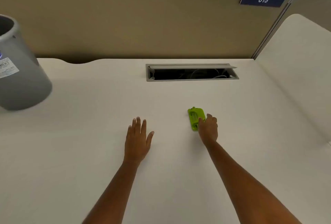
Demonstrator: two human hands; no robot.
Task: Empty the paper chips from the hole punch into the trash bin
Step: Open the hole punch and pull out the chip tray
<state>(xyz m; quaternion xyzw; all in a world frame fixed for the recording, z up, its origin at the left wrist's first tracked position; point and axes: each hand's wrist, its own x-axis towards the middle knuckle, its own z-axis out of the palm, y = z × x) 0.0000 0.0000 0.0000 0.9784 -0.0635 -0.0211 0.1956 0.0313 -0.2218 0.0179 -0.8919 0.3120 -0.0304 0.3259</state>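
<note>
Head cam: a small lime-green plastic hole punch (pixel 195 117) is lying flat on the off-white worktop (pixel 89 143), right of frame centre. The right hand (pixel 208 128) is curling its fingers onto the punch's near end, touching it, though I can't tell if it's properly gripping yet. The left hand (pixel 138 137) is resting flat and open on the worktop, fingers spread, holding nothing, well apart from the punch. A grey round plastic trash bin (pixel 19 66) with a white label is standing at the left edge of frame, far from the punch. An open grey cable hatch (pixel 192 72) is sitting above centre.
</note>
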